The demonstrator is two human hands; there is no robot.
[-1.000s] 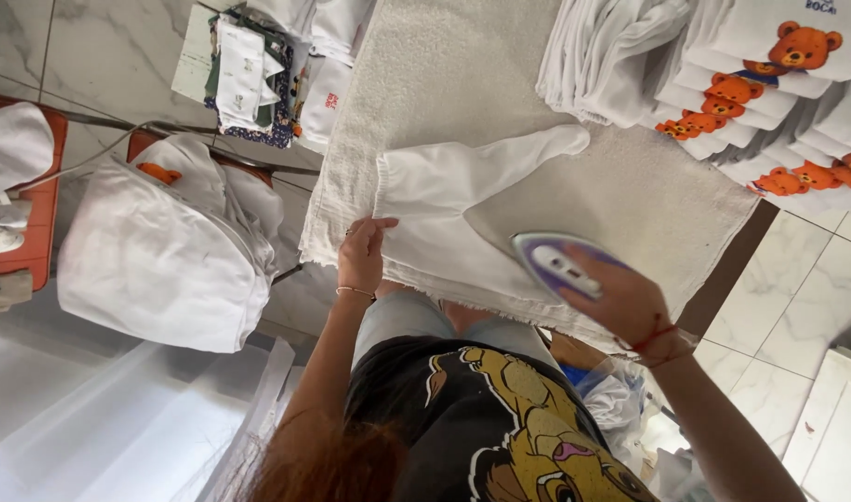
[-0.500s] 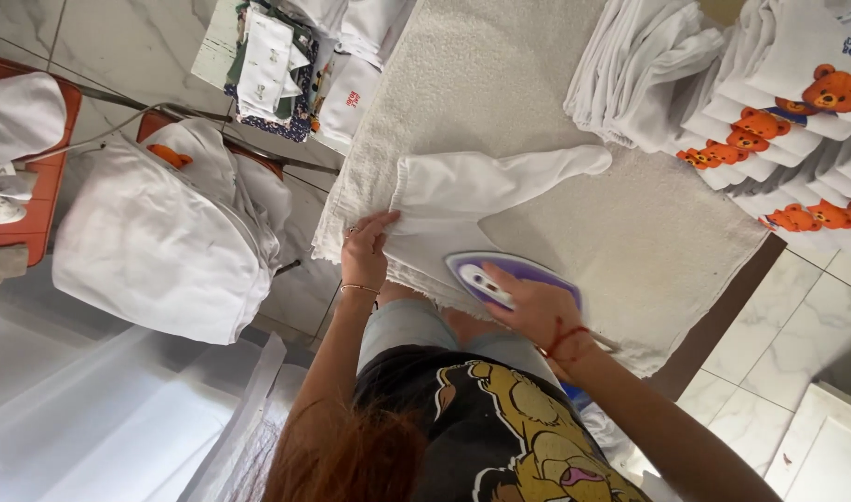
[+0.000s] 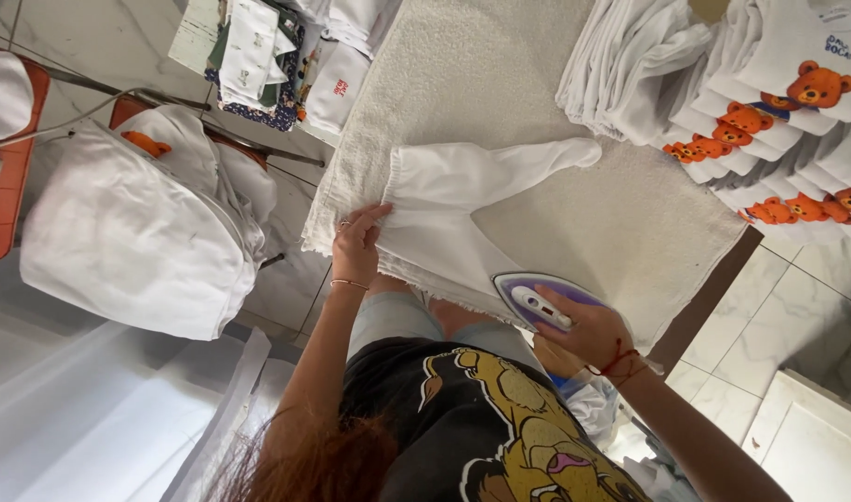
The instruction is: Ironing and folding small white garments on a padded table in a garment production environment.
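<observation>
A small white pair of footed baby pants [image 3: 462,200] lies flat on a cream towel [image 3: 500,74] that covers the table. My left hand [image 3: 356,244] presses its waist end down, fingers spread, near the towel's edge. My right hand [image 3: 588,333] grips the handle of a purple and white iron [image 3: 541,299], which rests on the lower leg of the pants at the near edge of the towel.
Stacks of folded white garments with orange bear prints [image 3: 797,121] and a pile of plain white ones [image 3: 630,74] fill the towel's far right. A white bag of clothes [image 3: 137,232] sits on an orange chair [image 3: 16,158] at left. More folded items [image 3: 286,56] lie beyond.
The iron has slid along the pants toward me and the towel's near edge. My left hand has stayed pressed on the waist end.
</observation>
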